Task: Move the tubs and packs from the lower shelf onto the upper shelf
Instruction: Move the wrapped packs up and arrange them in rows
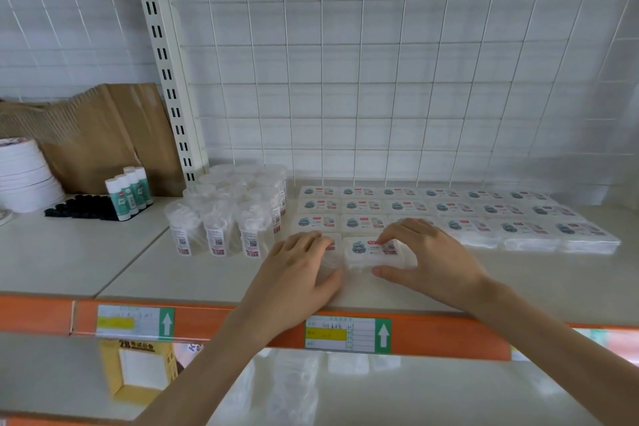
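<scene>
Bare upper shelf open at front left and front right, clear tubs clustered left of centre, flat packs in rows filling back and right up to the wire grid, front centre taken by left hand holding the near-left pack and right hand pinching the near-right pack

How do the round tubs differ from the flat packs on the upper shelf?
The round tubs stand upright as cylinders; the flat packs lie low and rectangular. The tubs cluster on the left, the packs run in rows on the right. Tub labels sit on the side, pack labels on top. Both are whitish.
</scene>
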